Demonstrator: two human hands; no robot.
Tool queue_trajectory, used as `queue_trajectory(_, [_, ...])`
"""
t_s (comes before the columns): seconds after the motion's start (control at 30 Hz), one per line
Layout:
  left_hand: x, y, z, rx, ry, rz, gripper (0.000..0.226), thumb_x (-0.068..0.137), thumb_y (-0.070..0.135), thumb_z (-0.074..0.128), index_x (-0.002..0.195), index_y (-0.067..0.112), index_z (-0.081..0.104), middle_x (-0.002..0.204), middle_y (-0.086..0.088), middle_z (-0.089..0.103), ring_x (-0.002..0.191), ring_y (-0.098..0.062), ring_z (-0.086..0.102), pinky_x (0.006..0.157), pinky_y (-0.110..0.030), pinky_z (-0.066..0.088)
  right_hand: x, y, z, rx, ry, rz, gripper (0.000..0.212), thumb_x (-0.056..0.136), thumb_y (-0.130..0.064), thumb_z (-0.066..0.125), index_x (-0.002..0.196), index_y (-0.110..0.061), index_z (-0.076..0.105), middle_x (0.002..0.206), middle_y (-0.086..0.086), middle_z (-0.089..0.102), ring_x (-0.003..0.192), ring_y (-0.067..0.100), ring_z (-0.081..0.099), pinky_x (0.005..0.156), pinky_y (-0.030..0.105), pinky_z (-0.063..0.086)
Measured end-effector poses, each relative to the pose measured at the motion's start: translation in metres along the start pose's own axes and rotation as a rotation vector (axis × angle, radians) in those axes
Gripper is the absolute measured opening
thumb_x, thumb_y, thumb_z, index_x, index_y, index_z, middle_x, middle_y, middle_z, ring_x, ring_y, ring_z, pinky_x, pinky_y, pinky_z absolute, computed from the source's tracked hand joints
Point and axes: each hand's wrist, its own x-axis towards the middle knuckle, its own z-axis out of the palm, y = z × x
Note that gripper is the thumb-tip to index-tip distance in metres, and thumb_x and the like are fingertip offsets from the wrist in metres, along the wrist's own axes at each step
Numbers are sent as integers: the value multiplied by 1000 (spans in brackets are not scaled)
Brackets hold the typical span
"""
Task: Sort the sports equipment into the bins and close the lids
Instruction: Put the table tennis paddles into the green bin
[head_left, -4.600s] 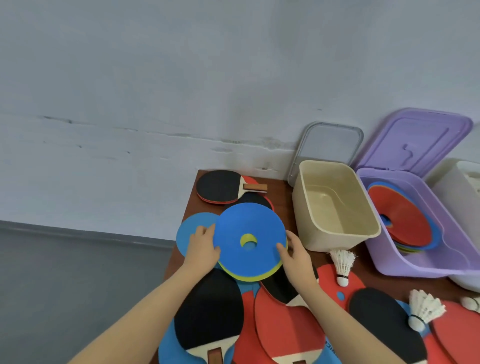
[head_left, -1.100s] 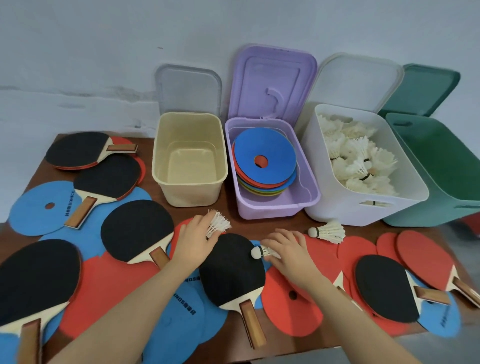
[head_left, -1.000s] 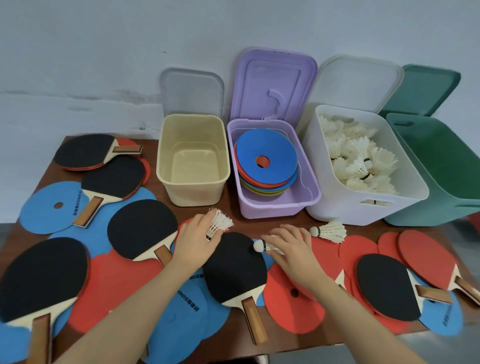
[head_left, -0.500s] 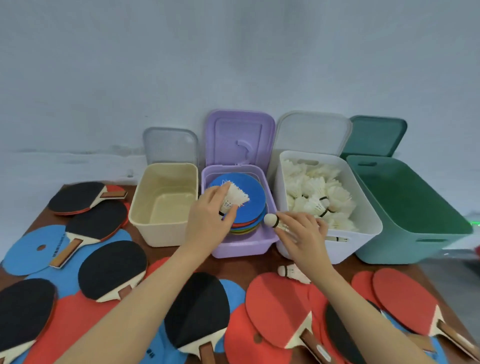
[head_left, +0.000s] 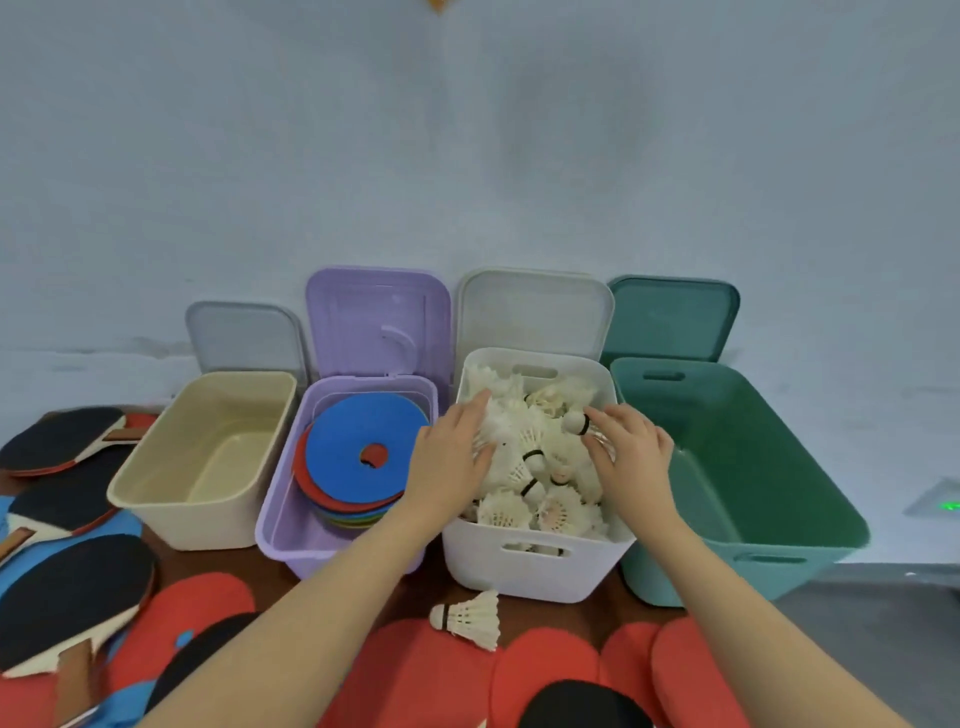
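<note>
On brown table (head_left: 426, 587) against pale wall (head_left: 467, 156) (lids up): both hands loose, fingers over shuttlecocks (head_left: 540, 467).

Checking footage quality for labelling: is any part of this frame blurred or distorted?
Head view: wide-angle bending stretches the green bin and both forearms; paddles at the left edge are smeared; shuttlecocks in the white bin stay fairly sharp; lighting is soft, without glare.

We face four open bins in a row on a table (head_left: 270, 569), each lid propped behind it against the wall. From left: an empty bin (head_left: 171, 499), a bin of discs (head_left: 291, 525), a bin of shuttlecocks (head_left: 524, 569), another empty bin (head_left: 748, 525). One shuttlecock (head_left: 470, 619) lies before the third bin; paddles (head_left: 62, 592) spread left.
</note>
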Motion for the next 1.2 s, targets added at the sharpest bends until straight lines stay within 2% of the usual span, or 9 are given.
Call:
queue_trajectory(0.2, [37,19,23,80,64,-2,57,86,14,57,139,16,38,132,-6,49,104,-31,50,84,-42,42,49,21,21,18,-57,-2,29,88,-15,60,116,-20,63,117,4,59,112,24,51,96,36,26])
queue_trajectory(0.4, [89,18,34,182,-34,-13,69,91,18,49,149,23,10,142,0,40,116,-26,43,92,-39,36,75,34,39,-79,-182,-7,28,91,-18,53,117,-20,61,117,0,59,113,23,51,95,36,30])
queue_trajectory(0.47, [104,13,39,187,-82,-7,67,92,17,48,148,21,12,144,0,39,122,-26,41,96,-38,34,72,40,45,-114,-270,-15,28,95,-24,45,120,-20,57,116,-1,58,117,22,49,96,35,31])
queue_trajectory(0.53, [115,8,45,187,-119,13,62,92,14,48,147,20,20,146,1,36,128,-23,36,99,-37,31,68,43,49,-116,-363,8,37,99,-35,32,129,-24,50,134,-3,51,133,20,36,107,35,23])
queue_trajectory(0.63, [123,-1,57,126,-172,3,58,92,11,47,145,19,26,149,1,32,131,-22,35,104,-37,30,68,40,46,-82,-529,52,52,97,-51,17,144,-31,30,154,-6,23,144,15,11,116,36,4])
queue_trajectory(0.73, [125,-12,70,45,-347,-20,56,97,23,43,147,15,19,153,-3,25,136,-22,30,111,-39,26,67,40,44,-210,-639,-21,73,85,-68,5,148,-31,14,157,-8,7,144,10,1,116,38,-6])
queue_trajectory(0.9, [132,-25,75,97,-543,-10,52,101,38,23,148,17,17,155,-1,20,141,-18,22,115,-38,14,68,46,47,-354,-702,-69,88,74,-72,-15,149,-28,4,157,-4,0,144,9,-5,115,43,-12])
queue_trajectory(1.0, [128,-22,71,195,-557,40,54,101,39,20,150,18,8,157,-1,12,142,-20,15,116,-39,10,67,45,48,-293,-673,-37,81,81,-68,-8,149,-28,8,158,-3,3,144,11,-5,115,39,-13])
queue_trajectory(1.2, [103,-12,42,222,-288,4,62,98,33,34,149,13,4,157,-7,6,141,-23,17,112,-40,17,55,27,25,-159,-443,-22,54,97,-52,23,144,-27,31,153,-5,25,142,14,16,113,34,0])
